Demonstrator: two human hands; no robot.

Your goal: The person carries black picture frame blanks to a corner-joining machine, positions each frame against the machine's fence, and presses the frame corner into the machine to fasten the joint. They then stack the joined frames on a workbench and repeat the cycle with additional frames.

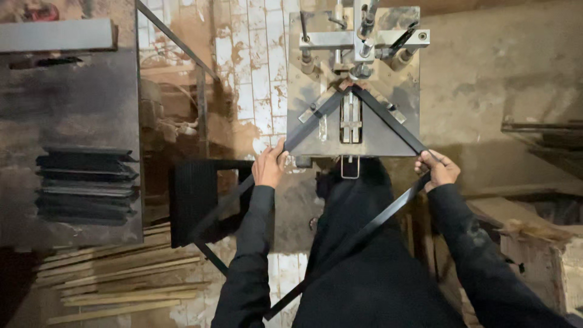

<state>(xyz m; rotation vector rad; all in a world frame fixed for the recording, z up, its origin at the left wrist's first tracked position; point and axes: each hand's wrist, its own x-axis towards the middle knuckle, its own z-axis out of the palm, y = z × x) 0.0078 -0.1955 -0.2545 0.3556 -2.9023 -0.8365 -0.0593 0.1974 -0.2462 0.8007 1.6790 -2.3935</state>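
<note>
**Frame corner seated in joiner, both hands on the rails**

Far left, 9 o'clock: stack of dark moulding pieces point(85, 185) on a grey bench point(67, 103). Below it, 7 o'clock: loose wooden strips point(115, 285) on the floor.

Left hand point(269, 165) is closed around the left rail of the black frame point(316, 121), fingers wrapped over it just below the machine table's left corner. That rail runs from the grip up toward 1 o'clock to the mitred corner under the clamp head point(361, 45).

Metal corner-joining machine point(355, 85) sits at 12 o'clock.

Right hand point(437, 170) is closed on the frame's right rail at the table's lower right corner; the rail climbs toward 11 o'clock to the same joint.
</note>
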